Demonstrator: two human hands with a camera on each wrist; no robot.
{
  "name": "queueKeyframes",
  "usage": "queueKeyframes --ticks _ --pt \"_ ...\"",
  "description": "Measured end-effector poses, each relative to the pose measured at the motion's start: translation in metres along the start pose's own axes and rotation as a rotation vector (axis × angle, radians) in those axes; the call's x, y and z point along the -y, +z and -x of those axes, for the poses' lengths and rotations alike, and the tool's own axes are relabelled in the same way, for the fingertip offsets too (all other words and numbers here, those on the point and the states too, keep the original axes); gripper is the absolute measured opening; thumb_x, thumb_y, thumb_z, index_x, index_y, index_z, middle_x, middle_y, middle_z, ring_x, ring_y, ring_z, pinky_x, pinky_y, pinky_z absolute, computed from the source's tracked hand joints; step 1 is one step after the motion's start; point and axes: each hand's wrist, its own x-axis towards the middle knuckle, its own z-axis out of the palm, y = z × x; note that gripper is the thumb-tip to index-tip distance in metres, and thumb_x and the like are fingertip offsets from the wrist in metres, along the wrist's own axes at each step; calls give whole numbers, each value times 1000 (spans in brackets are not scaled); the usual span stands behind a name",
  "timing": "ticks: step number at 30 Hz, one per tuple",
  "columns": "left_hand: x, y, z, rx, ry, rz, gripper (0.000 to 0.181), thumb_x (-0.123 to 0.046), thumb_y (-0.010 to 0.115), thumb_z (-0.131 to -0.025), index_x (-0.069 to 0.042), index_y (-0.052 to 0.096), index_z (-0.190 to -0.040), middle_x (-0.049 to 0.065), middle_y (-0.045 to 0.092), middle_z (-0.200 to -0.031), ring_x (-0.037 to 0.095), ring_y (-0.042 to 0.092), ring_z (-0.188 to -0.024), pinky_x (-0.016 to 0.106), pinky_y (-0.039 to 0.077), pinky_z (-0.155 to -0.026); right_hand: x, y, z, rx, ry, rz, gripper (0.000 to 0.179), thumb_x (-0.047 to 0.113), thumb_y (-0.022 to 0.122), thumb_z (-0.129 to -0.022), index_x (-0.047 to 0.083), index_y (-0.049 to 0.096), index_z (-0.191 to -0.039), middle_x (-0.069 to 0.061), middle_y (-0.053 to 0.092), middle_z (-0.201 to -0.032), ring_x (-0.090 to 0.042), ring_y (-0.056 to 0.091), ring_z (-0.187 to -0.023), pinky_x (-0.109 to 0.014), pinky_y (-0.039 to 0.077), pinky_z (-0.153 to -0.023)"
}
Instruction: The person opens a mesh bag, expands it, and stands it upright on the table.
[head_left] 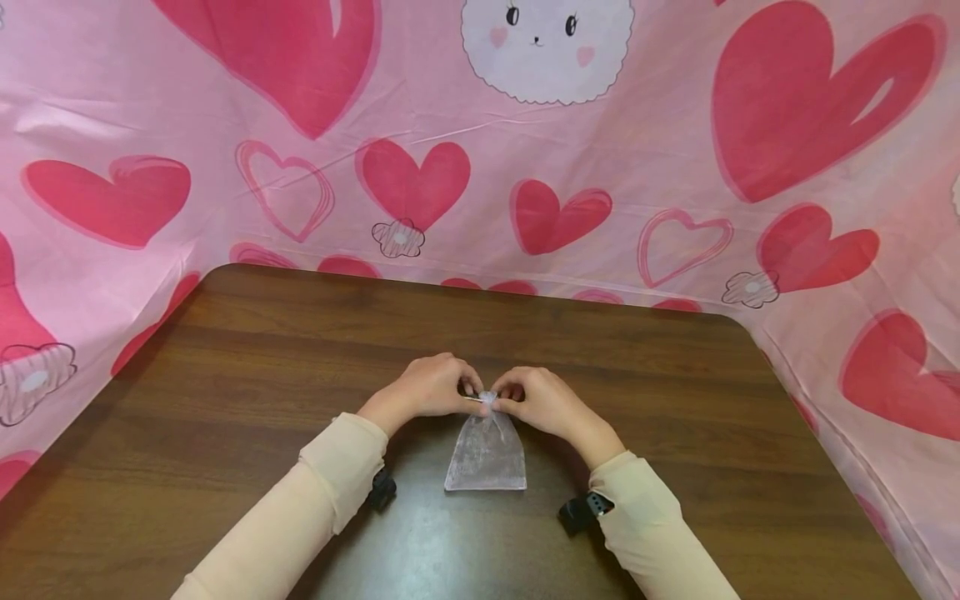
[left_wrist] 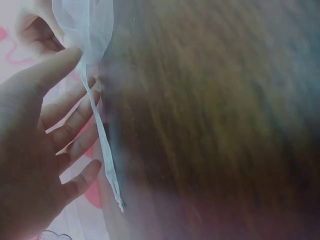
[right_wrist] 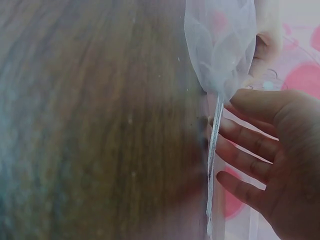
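A small sheer white drawstring pouch (head_left: pixel 487 458) lies flat on the table, its neck bunched up and its bottom edge toward me. My left hand (head_left: pixel 435 386) pinches the neck from the left between thumb and fingers. From the other side, my right hand (head_left: pixel 546 404) pinches it too, the fingertips of both hands nearly meeting. In the left wrist view a thin white ribbon (left_wrist: pixel 103 135) runs out of the neck past my spread fingers to a knotted end. A matching ribbon (right_wrist: pixel 214 140) trails beside my right fingers in the right wrist view.
The brown wood-grain table (head_left: pixel 300 333) has rounded far corners. Pink cloth (head_left: pixel 480 117) printed with red hearts hangs around its back and sides. Black wrist cameras, left (head_left: pixel 382 490) and right (head_left: pixel 577 515), sit under the cream sleeves.
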Motion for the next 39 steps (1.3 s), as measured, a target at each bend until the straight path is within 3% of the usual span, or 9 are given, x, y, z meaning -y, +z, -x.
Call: queueKeyframes --ticks 7,14,23,30,39 --pt "-5 1 0 -9 -29 -31 22 -50 81 -78 -32 73 -88 -19 63 -81 5 57 -84 36 47 -76 2 2 0 -8 5 -1 10 20 77 -87 15 71 -94 9 62 -78 -6 57 -70 -26 48 -65" --pt "-7 3 6 -26 -59 7 24 -48 80 -80 -28 69 -89 -18 63 -79 3 59 -77 38 46 -78 4 3 4 -25 -3 -17 11 20 78 -87 17 68 -91 10 63 -77 -6 58 -70 -26 49 -65" --pt "-14 0 18 -96 -39 116 19 -42 76 -86 -25 69 -91 -17 64 -78 2 58 -72 37 47 -74 9 1 15 -118 -96 -47 10 15 78 -86 19 70 -87 10 69 -83 -5 64 -76 -31 54 -72" --pt "-18 2 28 -151 -45 191 17 -43 73 -88 -29 70 -97 -18 66 -85 3 61 -81 39 47 -78 15 -3 27 -204 -152 -42 12 12 79 -85 20 70 -87 10 69 -85 -6 64 -77 -34 54 -70" --pt "-29 3 42 -228 12 267 8 -36 73 -90 -30 69 -93 -19 65 -83 3 61 -81 37 48 -77 25 -6 40 -294 -253 -50 17 4 82 -80 17 71 -85 9 70 -90 -7 65 -86 -35 54 -80"
